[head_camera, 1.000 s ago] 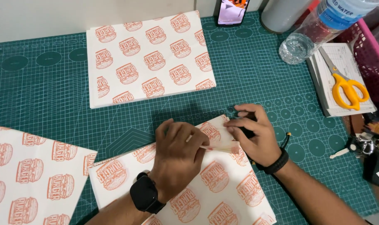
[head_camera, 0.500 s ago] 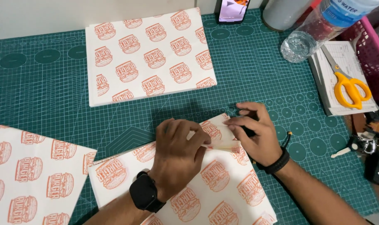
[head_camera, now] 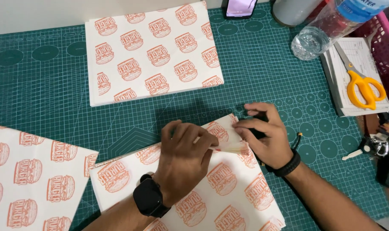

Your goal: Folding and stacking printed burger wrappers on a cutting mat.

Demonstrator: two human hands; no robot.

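A stack of white paper sheets printed with orange burger pictures (head_camera: 228,196) lies on the green cutting mat (head_camera: 49,90) in front of me. My left hand (head_camera: 184,160), with a black watch on its wrist, rests on the stack and pinches the lifted far corner of the sheets (head_camera: 226,139). My right hand (head_camera: 265,137), with a black band on its wrist, grips the same fanned corner from the right side. A dark object sits under my right palm, mostly hidden.
Another pile of printed sheets (head_camera: 154,51) lies at the back, a third pile (head_camera: 27,179) at the left. Yellow-handled scissors (head_camera: 363,85) lie on a notepad at the right, beside a water bottle (head_camera: 331,25), keys (head_camera: 374,147) and a phone (head_camera: 241,7).
Both hands have stayed on the corner of the near stack; the sheet edges there look slightly more lifted and fanned.
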